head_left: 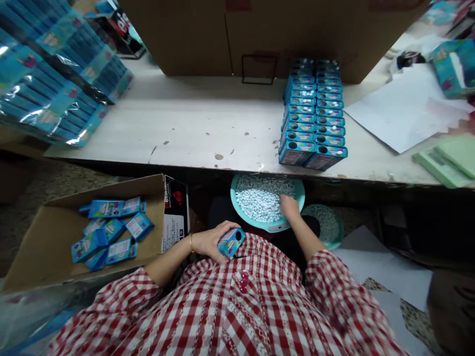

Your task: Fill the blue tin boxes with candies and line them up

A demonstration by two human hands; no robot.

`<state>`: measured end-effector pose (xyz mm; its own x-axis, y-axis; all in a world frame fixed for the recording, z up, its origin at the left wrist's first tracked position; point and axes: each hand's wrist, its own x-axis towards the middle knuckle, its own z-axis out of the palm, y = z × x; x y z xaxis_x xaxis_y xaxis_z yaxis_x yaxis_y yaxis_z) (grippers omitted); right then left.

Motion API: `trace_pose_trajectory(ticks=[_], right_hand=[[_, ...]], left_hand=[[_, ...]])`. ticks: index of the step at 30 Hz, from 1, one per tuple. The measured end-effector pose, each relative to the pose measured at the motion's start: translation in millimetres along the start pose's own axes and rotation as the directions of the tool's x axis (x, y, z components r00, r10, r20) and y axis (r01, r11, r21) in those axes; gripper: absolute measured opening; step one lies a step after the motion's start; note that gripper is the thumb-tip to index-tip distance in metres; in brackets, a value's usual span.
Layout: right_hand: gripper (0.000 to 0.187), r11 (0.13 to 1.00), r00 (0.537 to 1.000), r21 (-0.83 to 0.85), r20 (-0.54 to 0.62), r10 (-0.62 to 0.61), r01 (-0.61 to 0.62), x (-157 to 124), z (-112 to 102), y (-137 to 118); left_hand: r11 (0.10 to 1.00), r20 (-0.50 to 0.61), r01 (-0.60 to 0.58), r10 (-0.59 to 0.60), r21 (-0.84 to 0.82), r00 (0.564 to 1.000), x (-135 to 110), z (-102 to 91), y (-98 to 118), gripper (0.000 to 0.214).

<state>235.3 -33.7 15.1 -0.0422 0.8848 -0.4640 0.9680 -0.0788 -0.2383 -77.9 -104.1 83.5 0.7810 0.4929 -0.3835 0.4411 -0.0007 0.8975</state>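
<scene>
My left hand is closed round a small blue box, held against my checked shirt with its round hole facing up. My right hand reaches down into a teal bowl full of small white pellets, its fingers curled among them. Whether it holds any pellets is hidden. On the table above stand two rows of the same blue boxes, several with white pellets showing in their holes.
An open cardboard carton at my left holds several loose blue boxes. Wrapped blue packs lie at the table's far left. A large cardboard box stands at the back. White paper and green pads lie at right. A second teal bowl sits beside the first.
</scene>
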Motion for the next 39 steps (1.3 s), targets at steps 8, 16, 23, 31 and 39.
trace_pose_trajectory(ticks=[8,16,23,31,39], right_hand=[[0.037,0.977,0.995,0.203,-0.054,0.081,-0.069,26.3,24.4,6.9],[0.037,0.897,0.994,0.437,-0.11,-0.024,0.07,19.4,26.1,16.5],[0.033,0.811,0.988,0.567,-0.124,-0.087,0.143,2.2,-3.5,26.6],[0.028,0.844,0.962,0.463,-0.136,-0.235,0.271,-22.4,-77.7,18.2],[0.034,0.961,0.973,-0.168,-0.031,-0.228,0.219,-31.8,-129.2,-24.8]], left_hand=[[0.956,-0.116,-0.005,-0.031,-0.293,0.993,14.7,-7.9,-10.2,0.092],[0.541,-0.225,-0.117,-0.138,-0.833,0.965,38.0,-5.8,-25.8,0.08],[0.966,-0.598,-0.135,-0.025,-0.221,0.801,76.7,-25.1,-19.6,0.053],[0.974,-0.603,-0.207,0.223,0.097,0.766,98.6,-45.2,-15.9,0.052],[0.954,-0.578,-0.216,0.299,0.21,0.759,115.8,-40.6,-13.9,0.051]])
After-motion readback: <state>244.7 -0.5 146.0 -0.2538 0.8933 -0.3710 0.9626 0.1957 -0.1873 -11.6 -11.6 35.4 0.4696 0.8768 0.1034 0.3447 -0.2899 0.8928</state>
